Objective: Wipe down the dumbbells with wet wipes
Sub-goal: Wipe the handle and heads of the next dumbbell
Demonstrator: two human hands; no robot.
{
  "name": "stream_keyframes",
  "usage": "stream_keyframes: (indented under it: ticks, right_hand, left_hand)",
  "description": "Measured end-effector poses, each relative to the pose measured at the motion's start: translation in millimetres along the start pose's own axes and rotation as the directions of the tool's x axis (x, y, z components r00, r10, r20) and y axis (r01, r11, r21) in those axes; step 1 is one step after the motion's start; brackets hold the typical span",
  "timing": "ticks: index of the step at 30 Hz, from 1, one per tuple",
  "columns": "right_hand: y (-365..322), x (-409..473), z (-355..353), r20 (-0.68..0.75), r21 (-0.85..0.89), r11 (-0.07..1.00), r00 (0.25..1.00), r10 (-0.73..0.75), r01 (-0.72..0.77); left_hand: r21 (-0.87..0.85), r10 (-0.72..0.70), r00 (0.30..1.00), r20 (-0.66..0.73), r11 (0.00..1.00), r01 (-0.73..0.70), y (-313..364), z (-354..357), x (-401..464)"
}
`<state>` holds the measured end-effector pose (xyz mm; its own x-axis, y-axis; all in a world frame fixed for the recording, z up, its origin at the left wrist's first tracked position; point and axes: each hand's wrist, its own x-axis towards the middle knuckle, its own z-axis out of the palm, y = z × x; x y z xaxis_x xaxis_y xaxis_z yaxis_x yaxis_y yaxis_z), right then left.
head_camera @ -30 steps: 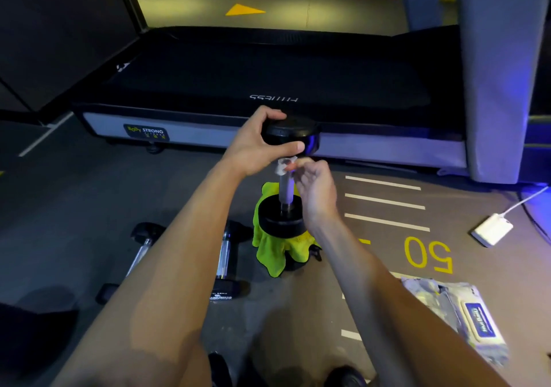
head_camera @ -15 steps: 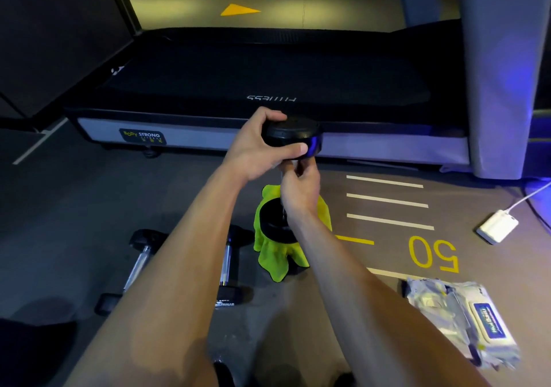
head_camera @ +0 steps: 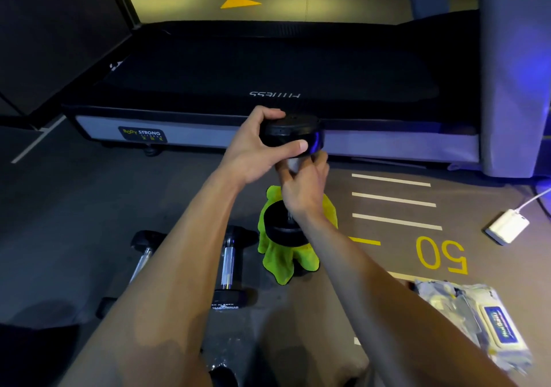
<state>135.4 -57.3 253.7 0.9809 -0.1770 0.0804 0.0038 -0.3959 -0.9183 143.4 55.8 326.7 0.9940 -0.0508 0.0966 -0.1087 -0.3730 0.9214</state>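
Observation:
A black dumbbell (head_camera: 282, 231) stands upright on a lime-green cloth (head_camera: 286, 260) on the floor. My left hand (head_camera: 253, 151) grips its top head (head_camera: 293, 139) from the left. Just under that head, my right hand (head_camera: 304, 190) wraps around the metal handle and holds a white wet wipe (head_camera: 293, 164) against it; only a bit of the wipe shows. Two more dumbbells lie on the floor to the left, one (head_camera: 228, 267) near the cloth and another (head_camera: 143, 260) partly hidden by my left forearm.
A treadmill (head_camera: 268, 88) runs across the back, with a grey post (head_camera: 512, 73) at the right. A pack of wet wipes (head_camera: 492, 318) lies at the lower right. A white charger (head_camera: 507, 225) with cable sits at the far right. Yellow floor markings read 50.
My right hand has slid up the handle with the wipe, from beside the bar to just under the top head. My left hand has kept its grip on the top head.

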Motion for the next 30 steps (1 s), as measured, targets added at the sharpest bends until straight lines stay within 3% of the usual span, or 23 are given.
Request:
stream_keyframes:
  ticks: [2, 5, 8, 12, 15, 17, 19, 21, 23, 25, 27, 30]
  right_hand:
    - [-4, -1, -2, -0.099, -0.001, 0.998, 0.993, 0.063, -0.064]
    - [-13, -5, 0, -0.207, 0.275, 0.942, 0.945, 0.253, -0.192]
    - [-6, -5, 7, -0.185, 0.305, 0.945, 0.967, 0.176, -0.114]
    - [4, 13, 0, 0.056, 0.364, 0.929, 0.997, 0.049, -0.066]
    - [4, 28, -18, 0.32, 0.374, 0.918, 0.947, 0.006, -0.133]
    - [4, 30, -20, 0.38, 0.401, 0.898, 0.925, 0.018, -0.183]
    - [4, 21, -6, 0.233, 0.388, 0.909, 0.97, 0.064, -0.153]
    - [3, 4, 16, -0.034, 0.231, 0.973, 0.999, 0.027, -0.018]
    - [-5, -9, 30, -0.243, 0.137, 0.99, 0.97, 0.002, 0.032]
    - [-8, -8, 31, -0.31, 0.191, 0.982, 0.948, 0.066, -0.005]
    - [-5, 1, 23, -0.223, 0.24, 0.971, 0.972, 0.07, -0.014]
    - [4, 14, 3, 0.099, 0.491, 0.866, 0.994, 0.045, -0.089]
  left_hand:
    - [0.014, 0.013, 1.0, 0.009, 1.0, -0.013, 2, 2, 2]
    - [0.047, 0.035, 0.999, 0.014, 0.998, -0.036, 4, 7, 5]
    - [0.041, 0.042, 0.998, 0.039, 0.998, -0.044, 1, 8, 6]
    - [0.018, 0.029, 0.998, 0.059, 0.999, -0.03, -1, 2, 9]
    - [-0.003, 0.029, 0.997, 0.067, 1.0, -0.029, -3, -2, 7]
    - [-0.019, 0.034, 0.997, 0.066, 0.999, -0.033, -5, -1, 6]
    - [-0.015, 0.041, 0.999, 0.036, 0.999, -0.04, -5, 0, 6]
    - [-0.004, 0.045, 0.999, 0.01, 0.999, -0.045, -5, 2, 6]
    - [0.017, 0.056, 0.998, -0.005, 0.998, -0.055, -7, 7, 5]
    - [0.03, 0.068, 0.998, -0.013, 0.997, -0.068, -5, 11, 4]
    - [0.029, 0.07, 0.997, -0.015, 0.997, -0.069, -3, 9, 4]
    - [0.006, 0.039, 0.999, 0.011, 0.999, -0.039, -3, 3, 4]
